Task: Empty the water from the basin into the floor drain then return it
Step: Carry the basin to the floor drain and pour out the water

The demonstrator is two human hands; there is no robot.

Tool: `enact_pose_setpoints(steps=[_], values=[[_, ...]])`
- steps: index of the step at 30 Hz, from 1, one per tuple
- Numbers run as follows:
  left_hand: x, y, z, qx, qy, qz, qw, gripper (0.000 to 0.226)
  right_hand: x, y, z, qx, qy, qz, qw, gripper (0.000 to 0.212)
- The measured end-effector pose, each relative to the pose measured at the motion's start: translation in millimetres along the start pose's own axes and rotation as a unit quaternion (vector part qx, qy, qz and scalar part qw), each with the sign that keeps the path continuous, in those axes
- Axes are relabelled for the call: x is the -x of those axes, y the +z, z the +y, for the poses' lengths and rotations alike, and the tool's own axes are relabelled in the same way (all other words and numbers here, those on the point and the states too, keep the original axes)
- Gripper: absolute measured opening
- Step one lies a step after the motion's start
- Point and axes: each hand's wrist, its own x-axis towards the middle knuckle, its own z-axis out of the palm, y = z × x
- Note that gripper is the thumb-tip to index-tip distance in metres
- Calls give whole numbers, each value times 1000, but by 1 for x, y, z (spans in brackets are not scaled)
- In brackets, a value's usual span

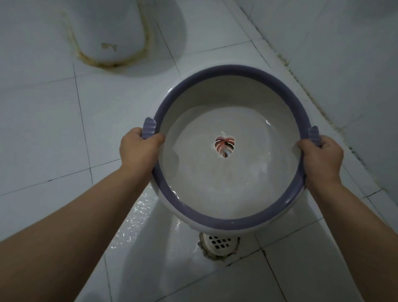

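A round white basin (218, 101) with a purple rim and a red leaf picture on its bottom hangs above the tiled floor, tilted towards me. Water lies in its near half. My left hand (140, 149) grips the rim beside the left purple handle. My right hand (321, 157) grips the rim beside the right handle. A white grated floor drain (219, 242) shows just below the basin's near edge, partly hidden by it. The tiles to the left of the drain are wet and shiny.
The white base of a toilet (112, 33), with a stained yellow seal line, stands at the upper left. A tiled wall (357, 55) rises along the right, with a dirty joint where it meets the floor. White floor tiles (34, 132) spread to the left.
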Motion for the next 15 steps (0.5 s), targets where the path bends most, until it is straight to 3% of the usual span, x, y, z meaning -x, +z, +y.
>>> enact_pose_setpoints(steps=[15], values=[[0, -1, -1, -12, -1, 8, 1000, 13, 2, -1, 0, 8, -7, -1, 1000, 16]])
